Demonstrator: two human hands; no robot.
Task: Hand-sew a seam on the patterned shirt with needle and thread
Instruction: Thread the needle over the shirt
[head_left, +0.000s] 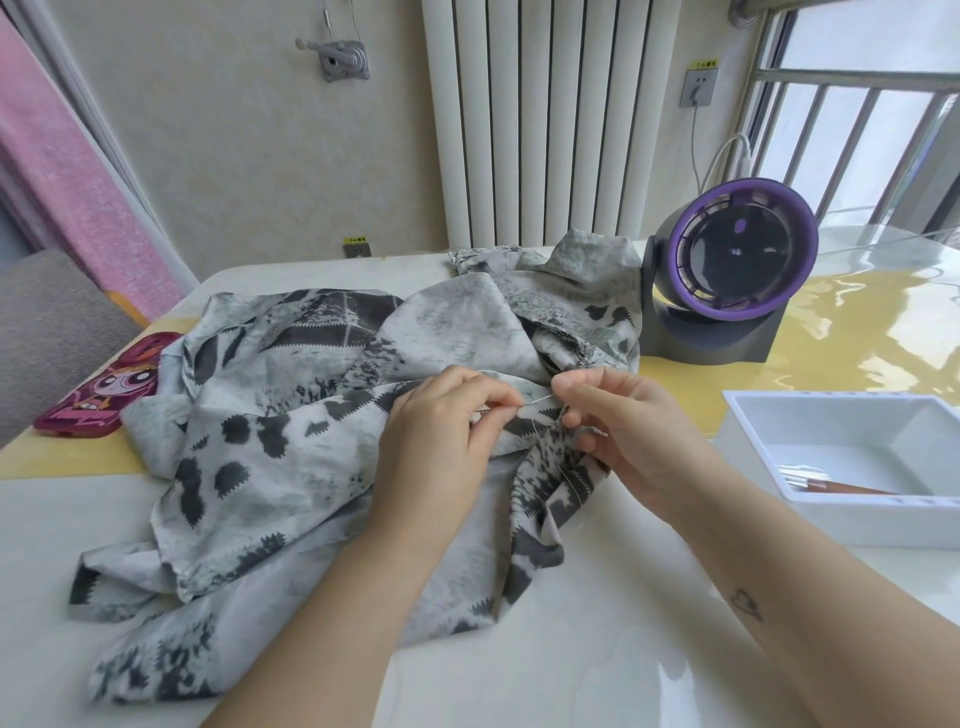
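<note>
Shirt (291, 447) lay crumpled on the desk (597, 649) under both hands. Left hand (441, 421) pinched the needle (535, 401) mid-stitch. Right hand (618, 421) clamped the seam fold beside it. Likely next: pulling the needle clear.

The shirt (291, 415) is hogging the whole middle of the table (597, 649), bunching up highest at the back. A fan (727, 270) is blocking the far right, a white tray (748, 441) is sitting on the right side, and a phone (104, 395) is lying left, right up against the shirt. Bare table is showing along the front and between fan and tray.
</note>
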